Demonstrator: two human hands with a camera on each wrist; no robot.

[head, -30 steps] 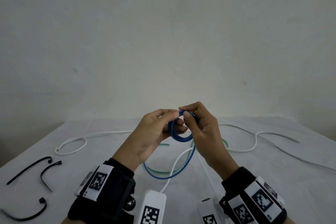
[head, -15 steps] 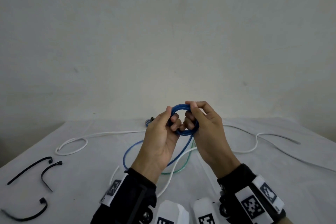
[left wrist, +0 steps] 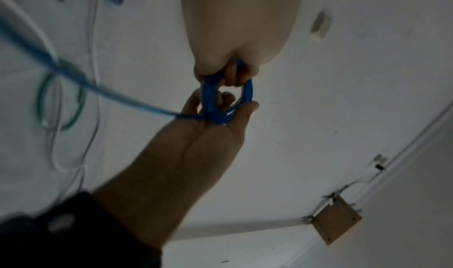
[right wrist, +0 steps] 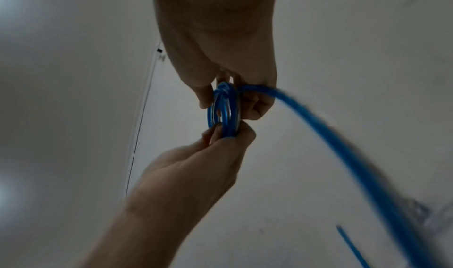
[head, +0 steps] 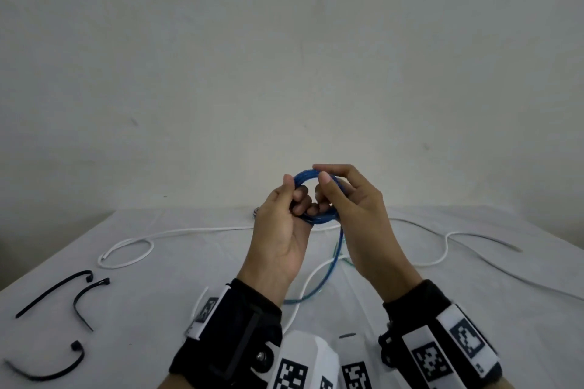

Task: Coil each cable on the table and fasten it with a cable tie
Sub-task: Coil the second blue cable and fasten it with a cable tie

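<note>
Winding on, I've added a turn in the last second: the blue cable [head: 316, 196] is now a tight ring raised above the surface [head: 474, 309], my left hand [head: 284, 227] curled round its near side, my right hand [head: 354, 215] pinching the top. Less slack trails down, so tying comes soon, I judge. Three black cable ties [head: 53, 292] lie far left; a white cable [head: 202, 232] and a green cable [left wrist: 41, 101] cross under the tail and could snag it
</note>
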